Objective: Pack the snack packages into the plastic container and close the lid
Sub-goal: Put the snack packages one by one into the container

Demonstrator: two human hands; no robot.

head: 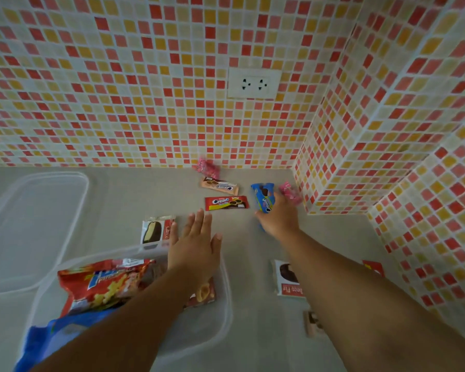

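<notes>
Snack bags (102,285) sat in the clear container (223,312) under the left hand (192,248), its fingers (199,221) spread flat. Right hand (279,218) fingers pinched a blue cookie pack (263,196).

White socket (253,84) on mosaic wall (118,76), grey counter (145,194)

Our left arm covers part of the red snack bag (102,285) and most of the blue bag (38,342) in the clear container (226,304). The blue bag runs off the bottom edge too. Our right arm hides half of the white pie pack (286,277), nearly all of a red pack (373,267), and part of a small tan pack (310,323), which looks blurry. The clear lid (38,224) is cut off on the left.
</notes>
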